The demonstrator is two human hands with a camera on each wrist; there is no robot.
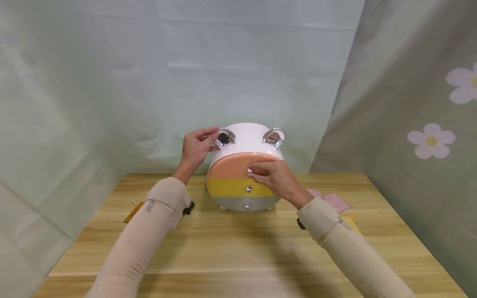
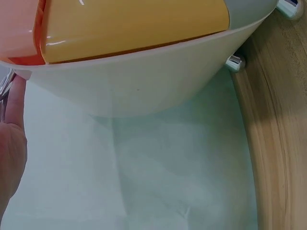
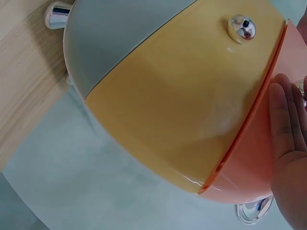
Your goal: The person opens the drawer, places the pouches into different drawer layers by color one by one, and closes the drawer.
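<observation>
Drawer box (image 1: pixel 242 142) stands on the counter (image 1: pixel 238 252); right hand (image 1: pixel 273 178) pinches the orange drawer's knob (image 1: pixel 250 170), left hand (image 1: pixel 196 149) grips the chrome ear (image 1: pixel 225 138).

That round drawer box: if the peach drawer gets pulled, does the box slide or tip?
Likely slides: the drawer box looks like light, glossy plastic on small chrome feet. The left hand grips its chrome ear, probably bracing it. Rounded and tall, so it may rock forward.

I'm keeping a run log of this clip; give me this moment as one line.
left hand: holds chrome ear | right hand: pinches knob of orange drawer | drawer box: upright on wooden table
</observation>
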